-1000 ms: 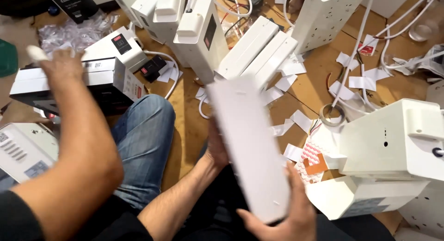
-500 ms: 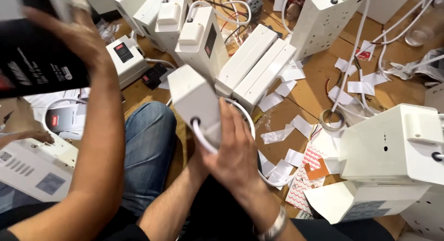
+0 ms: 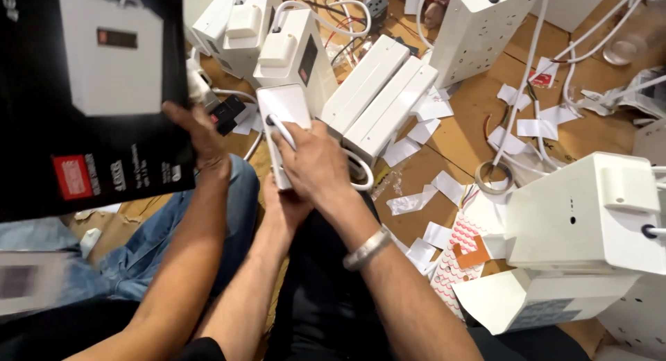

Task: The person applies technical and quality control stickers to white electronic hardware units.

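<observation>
I hold a white box-shaped electrical unit over my lap with both hands. My left hand grips it from below. My right hand, with a metal bracelet on the wrist, presses on its top face, and a white cable loops out from under the fingers. At the left, another person's hand holds up a large black carton with a picture of the unit on it, close to the camera.
Several more white units and two long white boxes lie ahead on the brown cardboard floor, among paper scraps and cables. A big white unit sits at the right. The other person's jeans-clad leg is at the left.
The other person's arm has raised the black carton up toward the camera. I have turned the white unit and brought it down, and my right hand now lies on top of it with the cable.
</observation>
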